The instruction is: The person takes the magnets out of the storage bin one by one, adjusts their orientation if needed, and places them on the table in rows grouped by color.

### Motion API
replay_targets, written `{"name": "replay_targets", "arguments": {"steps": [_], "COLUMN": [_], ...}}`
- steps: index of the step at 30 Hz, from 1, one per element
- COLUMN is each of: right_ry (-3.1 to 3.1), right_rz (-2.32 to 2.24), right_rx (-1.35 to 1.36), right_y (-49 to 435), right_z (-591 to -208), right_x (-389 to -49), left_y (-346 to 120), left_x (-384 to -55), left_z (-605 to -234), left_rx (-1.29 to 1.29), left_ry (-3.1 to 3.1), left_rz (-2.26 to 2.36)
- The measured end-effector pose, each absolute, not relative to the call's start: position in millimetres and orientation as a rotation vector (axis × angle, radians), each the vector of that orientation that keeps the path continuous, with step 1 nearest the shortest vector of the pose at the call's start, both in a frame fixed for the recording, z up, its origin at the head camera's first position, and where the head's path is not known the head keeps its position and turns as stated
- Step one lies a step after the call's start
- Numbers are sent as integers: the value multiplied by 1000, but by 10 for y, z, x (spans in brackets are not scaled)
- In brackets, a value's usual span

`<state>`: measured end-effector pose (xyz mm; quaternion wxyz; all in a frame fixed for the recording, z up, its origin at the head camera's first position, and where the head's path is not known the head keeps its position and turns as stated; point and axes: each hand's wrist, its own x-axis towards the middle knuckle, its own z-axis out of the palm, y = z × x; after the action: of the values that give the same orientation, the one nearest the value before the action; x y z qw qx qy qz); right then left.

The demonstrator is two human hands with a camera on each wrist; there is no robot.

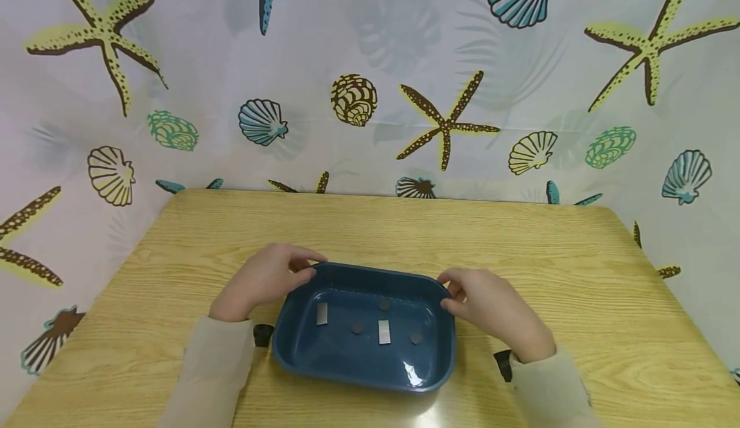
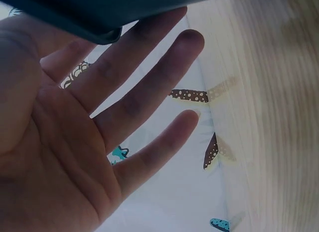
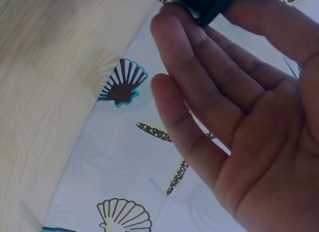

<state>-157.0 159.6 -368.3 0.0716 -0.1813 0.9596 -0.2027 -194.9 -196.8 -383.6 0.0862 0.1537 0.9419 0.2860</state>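
Observation:
A dark blue rectangular tray [image 1: 341,360] with rounded corners sits in front of me, tilted slightly in the head view. My left hand [image 1: 266,278] pinches its far left corner, thumb on the inner side and fingers beyond the rim. At the far right corner, my right hand [image 1: 490,306] pinches the rim the same way. Inside the tray are two small silver rectangular pieces, one at the left [image 1: 322,313] and one near the middle [image 1: 384,332]. Three small dark discs [image 1: 357,328] lie around them. In both wrist views the lower fingers extend loosely below the tray's rim [image 2: 107,35].
The light wood table [image 1: 248,219] extends around the tray on all sides. Behind it and at both sides hangs a white cloth [image 1: 324,158] printed with starfish and shells. Dark straps [image 1: 263,335] show at both wrists, by the pale sleeves [image 1: 211,357].

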Motion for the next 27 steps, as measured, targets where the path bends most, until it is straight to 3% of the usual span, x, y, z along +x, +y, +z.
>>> {"name": "replay_targets", "arguments": {"steps": [27], "right_ry": [3199], "right_rz": [-715], "right_rx": [-570], "right_y": [1349], "right_z": [-4025], "right_x": [-1675], "left_y": [-2147], "left_x": [-1987], "left_z": [-3901], "left_rx": [371], "left_ry": [2874], "left_rz": [892]}}
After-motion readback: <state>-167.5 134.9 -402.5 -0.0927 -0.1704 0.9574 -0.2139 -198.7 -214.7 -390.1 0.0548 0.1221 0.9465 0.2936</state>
